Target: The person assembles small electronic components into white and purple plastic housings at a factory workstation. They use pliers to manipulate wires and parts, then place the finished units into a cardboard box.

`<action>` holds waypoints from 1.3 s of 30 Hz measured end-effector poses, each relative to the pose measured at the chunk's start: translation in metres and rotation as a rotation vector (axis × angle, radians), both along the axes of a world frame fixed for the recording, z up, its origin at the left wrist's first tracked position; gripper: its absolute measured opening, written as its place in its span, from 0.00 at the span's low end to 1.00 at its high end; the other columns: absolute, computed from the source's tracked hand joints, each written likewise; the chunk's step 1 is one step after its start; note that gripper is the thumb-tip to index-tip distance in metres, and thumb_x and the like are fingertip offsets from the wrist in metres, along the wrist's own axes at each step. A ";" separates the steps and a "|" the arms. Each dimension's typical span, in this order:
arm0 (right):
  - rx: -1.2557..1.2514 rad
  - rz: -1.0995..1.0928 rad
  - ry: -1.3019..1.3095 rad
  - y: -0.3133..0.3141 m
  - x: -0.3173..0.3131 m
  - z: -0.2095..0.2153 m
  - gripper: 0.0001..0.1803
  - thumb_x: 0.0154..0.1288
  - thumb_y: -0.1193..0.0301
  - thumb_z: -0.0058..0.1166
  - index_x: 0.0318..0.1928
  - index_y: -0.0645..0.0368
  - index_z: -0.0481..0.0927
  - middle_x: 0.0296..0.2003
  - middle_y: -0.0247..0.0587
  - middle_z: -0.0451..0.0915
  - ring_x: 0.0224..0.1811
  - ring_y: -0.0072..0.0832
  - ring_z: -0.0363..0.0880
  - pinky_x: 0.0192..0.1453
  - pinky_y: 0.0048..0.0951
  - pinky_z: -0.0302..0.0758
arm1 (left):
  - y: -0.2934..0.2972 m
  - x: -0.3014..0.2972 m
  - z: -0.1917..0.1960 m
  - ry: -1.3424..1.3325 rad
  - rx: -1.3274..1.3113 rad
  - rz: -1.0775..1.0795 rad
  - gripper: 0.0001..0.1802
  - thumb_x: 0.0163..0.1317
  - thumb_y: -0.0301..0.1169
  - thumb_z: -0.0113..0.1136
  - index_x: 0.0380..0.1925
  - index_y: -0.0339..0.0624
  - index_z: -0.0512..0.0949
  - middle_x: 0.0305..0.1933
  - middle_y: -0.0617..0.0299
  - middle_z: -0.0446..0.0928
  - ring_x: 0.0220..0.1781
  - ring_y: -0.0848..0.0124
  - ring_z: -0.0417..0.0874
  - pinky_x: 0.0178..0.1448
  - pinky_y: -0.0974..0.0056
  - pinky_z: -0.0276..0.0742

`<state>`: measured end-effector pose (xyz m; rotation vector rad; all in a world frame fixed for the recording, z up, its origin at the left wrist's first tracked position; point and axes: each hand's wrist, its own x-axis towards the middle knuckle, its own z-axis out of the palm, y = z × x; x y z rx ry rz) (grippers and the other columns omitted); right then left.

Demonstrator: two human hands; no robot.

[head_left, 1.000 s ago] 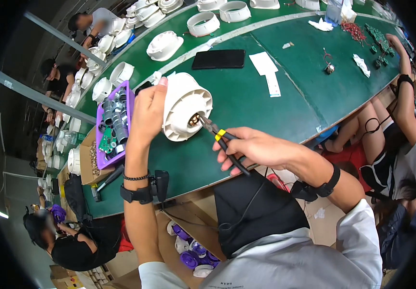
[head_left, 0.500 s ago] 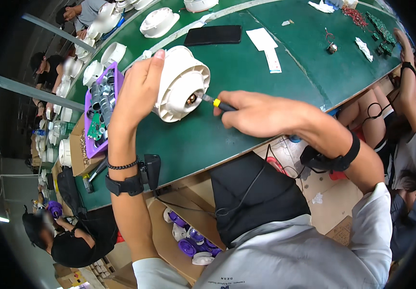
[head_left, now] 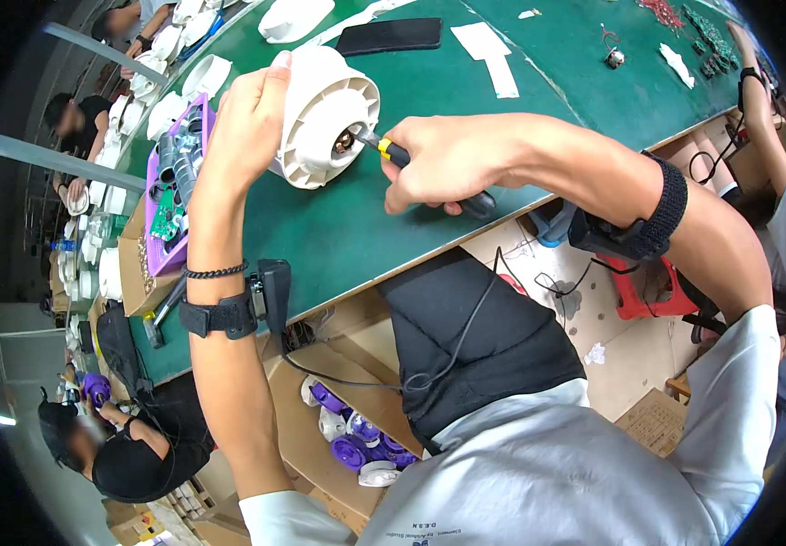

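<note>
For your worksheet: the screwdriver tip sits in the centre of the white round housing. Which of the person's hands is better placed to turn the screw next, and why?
The right hand: it grips the screwdriver, whose tip is in the hub of the white round housing. The left hand is occupied steadying the housing's rim.

**What we cannot make out**

Our right hand [head_left: 452, 164] covers most of the screwdriver [head_left: 393, 155] handle, and its tip vanishes inside the white housing [head_left: 324, 118]. Our left hand [head_left: 247, 123] hides the housing's far side. Parts in the purple tray [head_left: 179, 182] are too small to tell.
</note>
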<state>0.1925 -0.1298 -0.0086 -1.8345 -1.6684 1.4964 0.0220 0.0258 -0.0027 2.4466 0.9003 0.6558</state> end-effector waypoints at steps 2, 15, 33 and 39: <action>0.012 0.003 0.003 0.000 0.003 0.000 0.13 0.58 0.66 0.59 0.32 0.58 0.68 0.23 0.33 0.68 0.21 0.22 0.66 0.26 0.28 0.65 | 0.001 -0.003 0.000 -0.022 0.010 -0.005 0.30 0.76 0.47 0.41 0.36 0.27 0.78 0.31 0.42 0.81 0.35 0.52 0.81 0.46 0.54 0.74; 0.448 0.075 -0.527 -0.016 -0.022 -0.002 0.17 0.54 0.76 0.52 0.43 0.72 0.71 0.37 0.66 0.80 0.39 0.56 0.84 0.43 0.47 0.81 | -0.005 0.016 0.011 0.105 0.187 0.030 0.29 0.74 0.47 0.45 0.35 0.25 0.78 0.27 0.45 0.79 0.33 0.62 0.78 0.43 0.58 0.73; -0.295 -0.300 1.473 -0.026 -0.025 -0.065 0.07 0.61 0.78 0.48 0.35 0.53 0.64 0.21 0.23 0.56 0.18 0.14 0.53 0.20 0.17 0.55 | -0.004 -0.011 -0.008 -0.117 0.098 -0.104 0.26 0.76 0.45 0.42 0.36 0.28 0.77 0.34 0.37 0.79 0.38 0.41 0.79 0.44 0.51 0.73; 0.606 -0.210 -0.584 -0.038 -0.062 -0.021 0.15 0.62 0.71 0.49 0.45 0.71 0.72 0.36 0.66 0.81 0.41 0.60 0.82 0.49 0.51 0.79 | -0.006 -0.004 -0.002 -0.044 0.196 -0.032 0.30 0.76 0.46 0.42 0.30 0.27 0.77 0.25 0.50 0.78 0.29 0.66 0.76 0.39 0.58 0.72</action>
